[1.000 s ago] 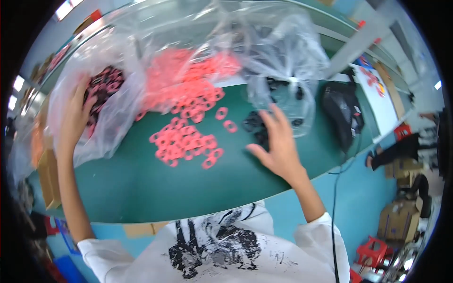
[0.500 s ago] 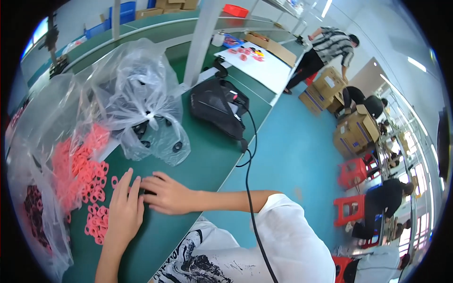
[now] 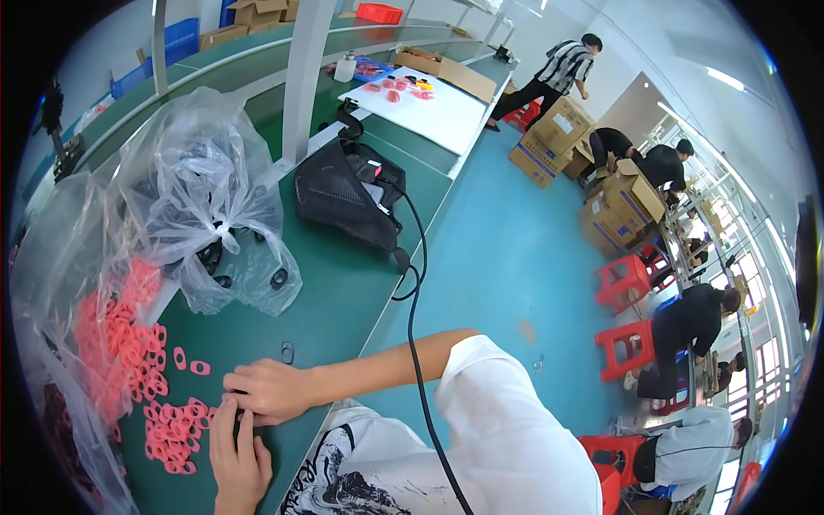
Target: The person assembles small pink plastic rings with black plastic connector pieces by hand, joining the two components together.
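Observation:
My left hand (image 3: pixel 239 455) and my right hand (image 3: pixel 273 390) meet over the green table, fingertips bent together. Whatever is between them is hidden by the fingers. Beside my left hand lies a small heap of pink oval rings (image 3: pixel 174 436). Two loose pink rings, one (image 3: pixel 179 358) upright in view and one (image 3: pixel 200 367) lying crosswise, are just beyond my right hand. A dark oval ring (image 3: pixel 287 352) rests on the table past my right wrist. More pink rings (image 3: pixel 129 352) spill from a clear plastic bag (image 3: pixel 51 257) on the left.
Another clear bag (image 3: pixel 206 189) with black rings stands farther back. A black bag-like case (image 3: pixel 343 193) with a cable (image 3: pixel 415 318) sits by the table's right edge. Behind it is a white board (image 3: pixel 429 112) with coloured parts. People, cartons (image 3: pixel 622 206) and red stools (image 3: pixel 625 348) are across the aisle.
Both hands have drawn together, with the right fingers now curled against the left fingertips. The dark oval ring and two loose pink rings have come into sight. The whole view has shifted.

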Available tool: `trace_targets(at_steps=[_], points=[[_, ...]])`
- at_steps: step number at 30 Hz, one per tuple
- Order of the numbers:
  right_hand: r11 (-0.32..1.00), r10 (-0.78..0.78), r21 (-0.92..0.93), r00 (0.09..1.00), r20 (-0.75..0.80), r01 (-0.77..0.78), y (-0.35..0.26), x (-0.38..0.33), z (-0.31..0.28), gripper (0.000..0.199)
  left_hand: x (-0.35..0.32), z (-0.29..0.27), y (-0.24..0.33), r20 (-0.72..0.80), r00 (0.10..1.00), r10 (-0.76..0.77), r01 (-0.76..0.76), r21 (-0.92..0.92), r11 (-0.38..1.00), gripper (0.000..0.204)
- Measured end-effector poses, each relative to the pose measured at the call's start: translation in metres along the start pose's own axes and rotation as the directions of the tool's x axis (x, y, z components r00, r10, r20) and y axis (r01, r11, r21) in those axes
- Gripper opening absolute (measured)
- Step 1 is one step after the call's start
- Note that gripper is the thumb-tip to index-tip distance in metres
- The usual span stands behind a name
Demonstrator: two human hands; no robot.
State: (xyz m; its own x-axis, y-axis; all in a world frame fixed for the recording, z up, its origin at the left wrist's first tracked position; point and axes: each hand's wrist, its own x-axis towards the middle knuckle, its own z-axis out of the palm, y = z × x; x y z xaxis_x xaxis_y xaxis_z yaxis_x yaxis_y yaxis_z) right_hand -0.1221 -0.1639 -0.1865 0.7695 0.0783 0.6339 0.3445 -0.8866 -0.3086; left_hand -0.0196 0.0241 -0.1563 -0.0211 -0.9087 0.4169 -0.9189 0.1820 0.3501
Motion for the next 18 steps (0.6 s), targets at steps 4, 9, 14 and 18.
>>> trace_targets(at_steps=[4,9,14,18], points=[[0.994,-0.068,0.086,0.998,0.006,0.067,-0.008,0.016,0.012,0.04,-0.037,-0.005,-0.004,-0.175,0.984,-0.004,0.023,0.108,0.994,0.045],[0.839,0.394,0.419,0.919,-0.03,-0.346,-0.02,0.017,-0.025,0.031,-0.034,-0.012,-0.004,-0.276,0.954,0.113,-0.104,0.049,0.993,0.035],[-0.435,0.463,0.703,0.53,0.71,-0.562,-0.064,0.043,-0.026,0.039,-0.037,-0.018,0.004,-0.466,0.876,0.123,-0.073,0.122,0.99,0.039],[-0.716,0.213,0.353,0.293,0.932,-0.602,-0.076,0.063,-0.007,0.055,-0.037,-0.033,0.003,-0.471,0.868,-0.161,0.117,-0.122,0.986,0.057]])
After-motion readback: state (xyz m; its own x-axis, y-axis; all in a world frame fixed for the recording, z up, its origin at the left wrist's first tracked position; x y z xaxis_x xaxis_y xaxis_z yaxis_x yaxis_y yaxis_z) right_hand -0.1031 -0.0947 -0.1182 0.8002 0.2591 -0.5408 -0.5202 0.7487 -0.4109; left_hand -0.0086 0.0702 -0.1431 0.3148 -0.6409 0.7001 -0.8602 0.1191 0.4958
